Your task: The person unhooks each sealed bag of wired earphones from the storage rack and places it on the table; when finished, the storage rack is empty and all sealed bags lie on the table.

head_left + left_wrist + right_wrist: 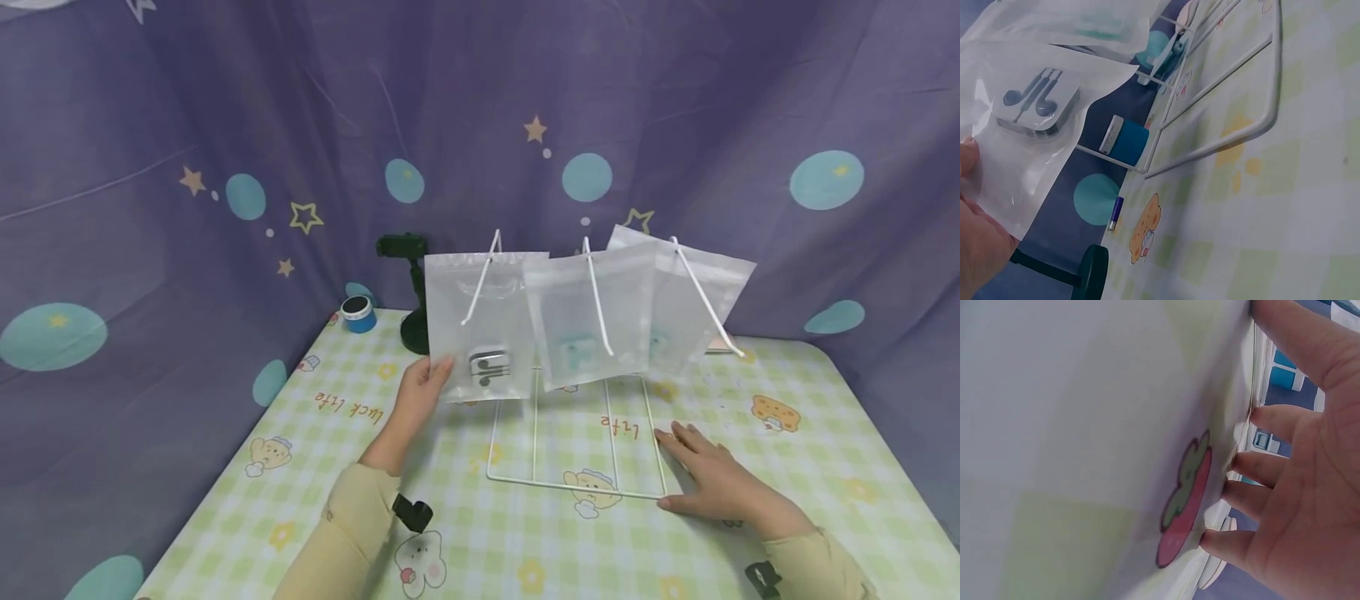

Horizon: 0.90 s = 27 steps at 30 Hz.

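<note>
Head view: the left hand (422, 385) pinches the lower left corner of a frosted pouch (483, 325) holding boxed earphones (490, 367), which hangs from the leftmost hook of a white wire rack (573, 486) at about 12 o'clock on the tabletop (825, 467); two further pouches (592, 321) hang at its 3 o'clock. The right hand (708, 479) lies flat with fingers straight, its grip holding nothing, pressing the rack's base at its 5 o'clock corner. The pouch looks light, limp and slick, its weight low in the box; it is probably best held by an edge or corner near the box.
</note>
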Each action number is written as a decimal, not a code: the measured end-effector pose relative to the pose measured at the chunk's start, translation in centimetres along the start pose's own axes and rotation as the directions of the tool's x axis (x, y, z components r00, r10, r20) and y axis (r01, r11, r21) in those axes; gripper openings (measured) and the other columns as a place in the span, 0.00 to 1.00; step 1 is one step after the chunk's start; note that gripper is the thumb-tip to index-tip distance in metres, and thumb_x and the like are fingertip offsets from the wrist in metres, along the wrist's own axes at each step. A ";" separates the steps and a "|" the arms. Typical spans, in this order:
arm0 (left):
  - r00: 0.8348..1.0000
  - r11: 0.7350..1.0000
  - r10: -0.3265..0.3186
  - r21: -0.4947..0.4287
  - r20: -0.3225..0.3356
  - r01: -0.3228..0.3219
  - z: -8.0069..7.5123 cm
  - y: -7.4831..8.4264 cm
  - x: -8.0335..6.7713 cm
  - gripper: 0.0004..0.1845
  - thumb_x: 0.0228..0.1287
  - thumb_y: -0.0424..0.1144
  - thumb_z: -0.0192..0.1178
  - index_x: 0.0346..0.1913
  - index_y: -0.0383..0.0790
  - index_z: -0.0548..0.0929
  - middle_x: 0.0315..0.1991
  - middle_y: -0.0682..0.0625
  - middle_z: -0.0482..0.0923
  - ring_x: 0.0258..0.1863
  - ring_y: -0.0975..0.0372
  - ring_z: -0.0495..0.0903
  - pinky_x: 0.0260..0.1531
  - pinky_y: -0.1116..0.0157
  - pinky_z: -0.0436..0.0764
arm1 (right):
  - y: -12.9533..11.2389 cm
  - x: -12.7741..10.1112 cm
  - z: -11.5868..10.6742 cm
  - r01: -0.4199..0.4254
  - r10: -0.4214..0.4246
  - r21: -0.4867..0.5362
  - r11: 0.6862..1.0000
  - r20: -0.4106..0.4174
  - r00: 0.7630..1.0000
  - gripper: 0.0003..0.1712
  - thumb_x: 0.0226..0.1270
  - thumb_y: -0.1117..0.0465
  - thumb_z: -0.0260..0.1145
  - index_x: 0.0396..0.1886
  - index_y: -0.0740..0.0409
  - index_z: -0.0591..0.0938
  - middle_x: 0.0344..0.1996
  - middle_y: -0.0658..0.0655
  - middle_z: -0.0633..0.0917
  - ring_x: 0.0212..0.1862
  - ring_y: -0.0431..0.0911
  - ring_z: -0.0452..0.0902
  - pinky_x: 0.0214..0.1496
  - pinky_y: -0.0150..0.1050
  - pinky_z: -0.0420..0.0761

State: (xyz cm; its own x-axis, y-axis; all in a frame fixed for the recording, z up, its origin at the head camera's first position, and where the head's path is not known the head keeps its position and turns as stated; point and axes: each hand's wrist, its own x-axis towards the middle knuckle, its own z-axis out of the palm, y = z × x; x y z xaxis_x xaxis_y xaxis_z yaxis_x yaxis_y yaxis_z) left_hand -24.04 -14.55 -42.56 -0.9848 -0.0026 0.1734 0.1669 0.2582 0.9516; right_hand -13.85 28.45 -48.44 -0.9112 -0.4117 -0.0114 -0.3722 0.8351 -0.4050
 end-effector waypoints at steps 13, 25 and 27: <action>1.000 1.000 -0.004 -0.027 -0.031 0.003 -1.4 0.7 -5.3 0.15 0.72 0.38 0.57 0.45 0.26 0.83 0.44 0.39 0.85 0.37 0.66 0.77 0.42 0.72 0.74 | 0.1 0.1 0.0 0.000 0.000 0.004 1.000 -0.003 1.000 0.58 0.49 0.34 0.72 0.71 0.65 0.65 0.69 0.77 0.59 0.68 0.77 0.51 0.54 0.79 0.58; 1.000 0.999 -0.020 -0.048 -0.020 0.019 -2.6 1.3 -9.4 0.12 0.71 0.35 0.56 0.44 0.26 0.83 0.42 0.39 0.85 0.38 0.68 0.81 0.43 0.72 0.76 | 0.2 0.1 0.2 0.020 -0.020 -0.007 1.000 -0.006 1.000 0.58 0.49 0.34 0.72 0.71 0.66 0.66 0.68 0.78 0.60 0.67 0.77 0.53 0.53 0.78 0.61; 1.000 0.998 -0.018 -0.052 -0.019 0.017 -2.8 1.4 -10.1 0.12 0.71 0.34 0.56 0.44 0.26 0.83 0.41 0.40 0.86 0.37 0.67 0.81 0.42 0.71 0.77 | 0.2 0.1 0.2 0.023 -0.023 -0.005 1.000 -0.005 1.000 0.58 0.49 0.34 0.72 0.71 0.66 0.66 0.68 0.78 0.60 0.67 0.77 0.53 0.53 0.78 0.60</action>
State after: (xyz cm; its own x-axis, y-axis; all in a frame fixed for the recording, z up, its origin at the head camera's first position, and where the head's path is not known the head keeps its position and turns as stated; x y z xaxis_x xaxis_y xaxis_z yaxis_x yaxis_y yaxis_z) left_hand -13.69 -16.92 -42.30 -0.9867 -0.0253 0.1608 0.1522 0.2074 0.9664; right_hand -13.98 28.54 -48.68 -0.9035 -0.4286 0.0024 -0.3937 0.8275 -0.4002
